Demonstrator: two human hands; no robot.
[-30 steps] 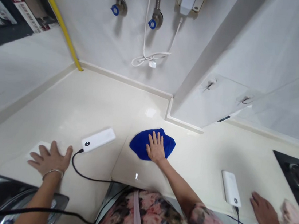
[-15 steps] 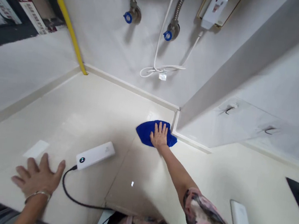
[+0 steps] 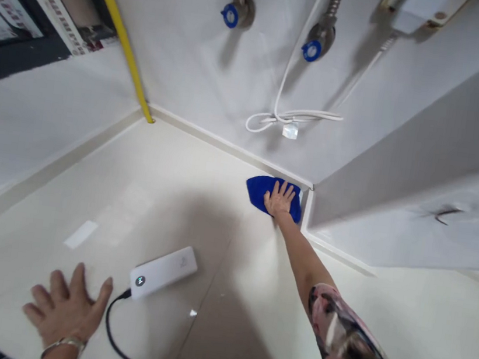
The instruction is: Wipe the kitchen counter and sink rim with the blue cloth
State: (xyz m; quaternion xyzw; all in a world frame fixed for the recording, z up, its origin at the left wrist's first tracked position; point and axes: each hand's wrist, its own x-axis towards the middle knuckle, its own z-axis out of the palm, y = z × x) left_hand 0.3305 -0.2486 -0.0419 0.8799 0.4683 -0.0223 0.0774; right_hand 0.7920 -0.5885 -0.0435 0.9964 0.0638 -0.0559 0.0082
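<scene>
Wiping seems to be at the far corner of the counter [image 3: 175, 194], where the right hand [image 3: 280, 199], fingers spread flat, presses the blue cloth [image 3: 260, 189], while the left hand [image 3: 66, 310] lies open and flat beside the power bank [image 3: 163, 272], a part perhaps not yet done.

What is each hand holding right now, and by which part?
Nothing is grasped. The right hand lies flat on the blue cloth; the left hand rests open on the countertop beside the white power bank.

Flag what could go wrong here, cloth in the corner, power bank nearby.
1. The right hand presses the blue cloth at full reach into the corner; the cloth could bunch up there.
2. The left hand lies flat beside the black cable; a shift might tug the power bank.
</scene>
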